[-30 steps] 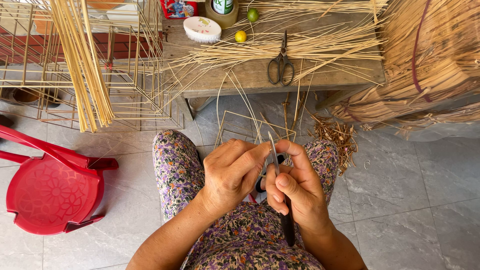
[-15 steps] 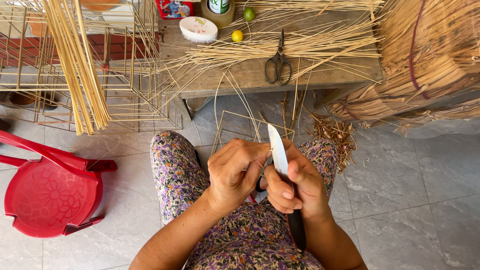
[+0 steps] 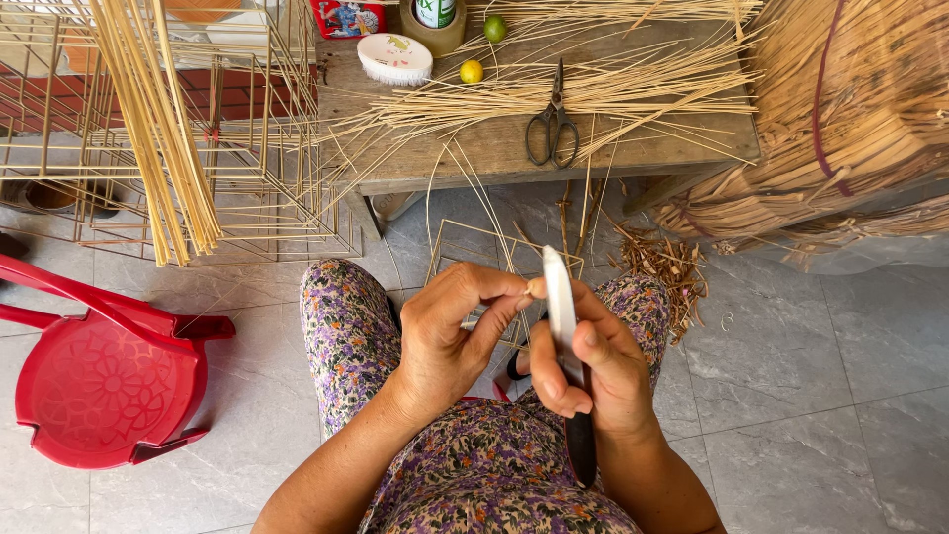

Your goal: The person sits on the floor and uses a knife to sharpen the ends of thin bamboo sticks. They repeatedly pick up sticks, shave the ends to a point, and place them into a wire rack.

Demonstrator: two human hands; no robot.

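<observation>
A thin bamboo strip (image 3: 535, 288) is pinched between thumb and forefinger of the left hand (image 3: 450, 331), its end sticking out toward the knife (image 3: 561, 316), just left of the blade. The right hand (image 3: 593, 366) is clamped round the knife, blade pointing up and away, dark handle running back past the wrist. Both hands sit over the lap, this side of the wooden desk (image 3: 494, 148). Farther from the knife, scissors (image 3: 552, 121) lie on the desk among loose splints (image 3: 633, 84); a red plastic chair (image 3: 99, 381) stands well to the left.

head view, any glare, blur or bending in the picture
Head view: even daylight, soft shadows under the bench; the knife blade in the right hand shines pale; both hands, the left hand too, look sharp; the wide lens bows the floor tiles near the edges.
</observation>
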